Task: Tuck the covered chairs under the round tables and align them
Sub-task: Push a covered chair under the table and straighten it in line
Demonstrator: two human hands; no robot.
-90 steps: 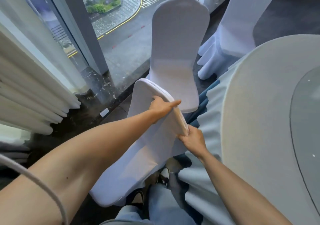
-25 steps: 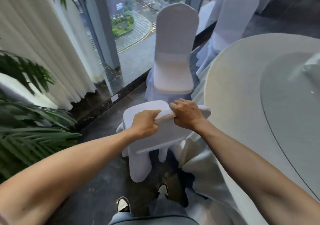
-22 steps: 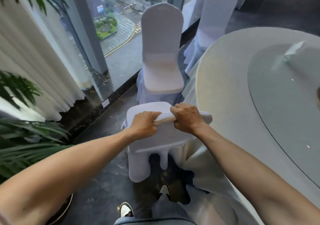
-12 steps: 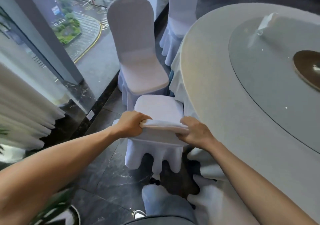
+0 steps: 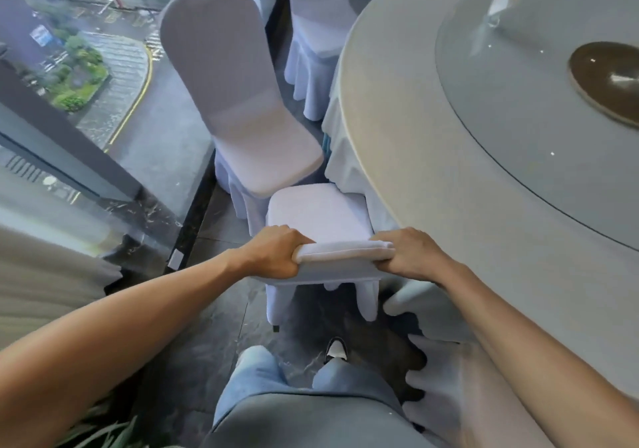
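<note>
1. Nearest to us, our own legs in blue jeans [image 5: 256, 378] and one shoe [image 5: 336, 349] stand on the dark marbled floor [image 5: 207, 351], directly behind the chair we are handling.

2. Just ahead, our left hand [image 5: 276, 254] is clenched around the left end of the chair's top rail, and our right hand [image 5: 411, 254] is clenched around the right end, both gripping through the white cover.

3. Below the hands, the held covered chair [image 5: 318, 216] stands close beside the round table [image 5: 432, 143]. Its seat faces along the table's edge more than toward the centre, and its right side is touching or nearly touching the hanging tablecloth [image 5: 446, 313]; we cannot tell which.

4. By our reading, this chair is only partly done: it is near the table but not tucked under it, and it looks as if it must be turned toward the centre and pushed in.

5. Farther on, a second covered chair [image 5: 238, 102] sits just beyond the first, its seat corner at the cloth and its back toward the window [image 5: 103, 67]. It too seems angled and not tucked.

6. Farthest, a third covered chair [image 5: 314, 26] stands close to the table edge; how well it is aligned we cannot tell.

7. On the tabletop, a glass turntable [image 5: 518, 84] lies well beyond our reach.
</note>
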